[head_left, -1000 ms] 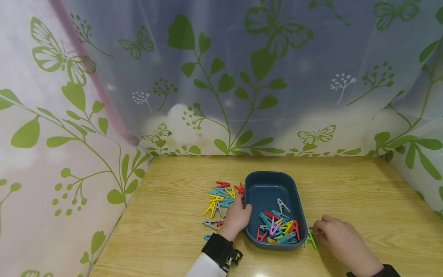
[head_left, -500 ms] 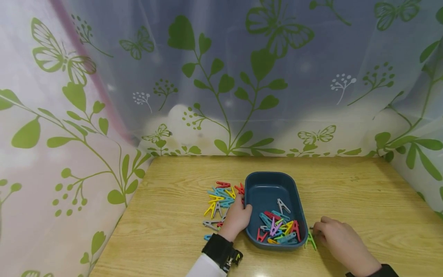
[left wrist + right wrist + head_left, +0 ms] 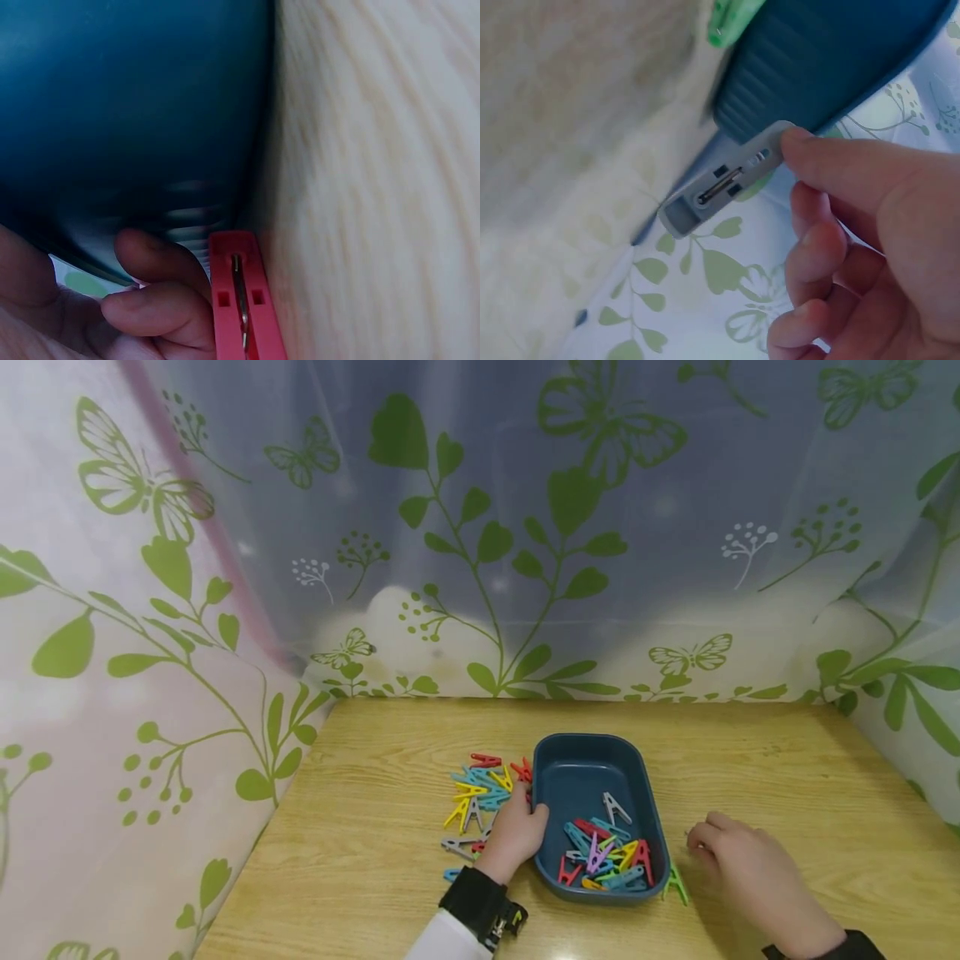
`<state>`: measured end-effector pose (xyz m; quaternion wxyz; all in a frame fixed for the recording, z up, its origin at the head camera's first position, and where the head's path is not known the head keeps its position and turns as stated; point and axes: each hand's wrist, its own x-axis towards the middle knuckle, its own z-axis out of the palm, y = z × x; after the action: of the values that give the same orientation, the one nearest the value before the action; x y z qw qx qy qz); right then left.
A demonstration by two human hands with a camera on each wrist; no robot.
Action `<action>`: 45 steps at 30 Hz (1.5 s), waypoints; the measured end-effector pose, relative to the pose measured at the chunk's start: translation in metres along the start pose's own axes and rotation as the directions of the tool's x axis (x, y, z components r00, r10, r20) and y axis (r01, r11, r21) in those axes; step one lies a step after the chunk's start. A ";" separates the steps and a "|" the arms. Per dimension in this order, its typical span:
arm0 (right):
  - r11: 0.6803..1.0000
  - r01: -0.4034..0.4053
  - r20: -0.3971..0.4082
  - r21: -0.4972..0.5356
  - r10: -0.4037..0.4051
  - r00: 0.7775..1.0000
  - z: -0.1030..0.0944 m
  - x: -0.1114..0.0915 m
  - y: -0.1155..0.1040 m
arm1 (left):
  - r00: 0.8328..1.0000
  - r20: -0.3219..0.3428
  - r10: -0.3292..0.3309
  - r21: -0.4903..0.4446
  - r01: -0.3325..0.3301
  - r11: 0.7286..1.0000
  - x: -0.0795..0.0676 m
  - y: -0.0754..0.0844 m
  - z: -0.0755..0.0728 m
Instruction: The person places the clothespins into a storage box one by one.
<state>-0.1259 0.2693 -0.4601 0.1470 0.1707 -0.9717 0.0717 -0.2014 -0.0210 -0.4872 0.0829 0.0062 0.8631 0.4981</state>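
A dark blue tub (image 3: 581, 752) stands on the table with a heap of coloured clothespins (image 3: 600, 852) at its near end. My left hand (image 3: 513, 831) grips the tub's left wall, with the thumb at the rim and curled fingers (image 3: 161, 307) against the outside. Close to those fingers lies a red clothespin (image 3: 247, 300). To the right of the tub, my right hand (image 3: 757, 868) pinches a grey clothespin (image 3: 724, 180) by one end between thumb and finger. It is mostly hidden in the head view. A green clothespin (image 3: 675, 885) lies beside the tub's right wall.
Left of the tub, a loose pile of clothespins (image 3: 480, 789) in yellow, blue, red and grey spreads over the wooden table (image 3: 390, 827). A patterned curtain (image 3: 480, 527) hangs behind the table and along its sides.
My right hand has moved slightly away from the tub and the green clothespin, still pinching the grey clothespin. The left hand and tub look unmoved; the head view has shifted a little.
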 end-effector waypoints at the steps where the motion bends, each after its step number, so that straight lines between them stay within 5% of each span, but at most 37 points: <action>1: 1.000 0.009 -0.014 -0.006 -0.009 1.000 -0.003 0.001 0.000 | 1.000 0.000 0.001 0.002 -0.001 1.000 0.000 0.000 0.000; 9: 0.990 0.139 -0.192 -0.028 -0.142 0.971 -0.023 0.017 -0.011 | 1.000 0.005 0.000 -0.002 0.000 1.000 0.001 -0.002 0.001; 16: 0.972 0.232 -0.238 -0.028 -0.232 0.943 -0.029 0.030 -0.036 | 1.000 0.001 0.010 0.000 -0.010 1.000 0.001 -0.002 0.001; 32: 0.960 0.280 -0.054 -0.021 -0.281 0.958 -0.003 0.034 -0.072 | 1.000 0.003 -0.005 0.002 0.005 1.000 0.002 -0.002 0.001; 45: 0.964 0.265 0.059 0.034 -0.266 0.962 0.010 0.036 -0.071 | 1.000 0.013 -0.003 -0.012 0.003 1.000 0.001 -0.001 -0.001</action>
<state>-0.1355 0.1901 -0.4520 0.1223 0.3036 -0.9431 0.0584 -0.2021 -0.0220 -0.4878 0.0894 0.0077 0.8596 0.5031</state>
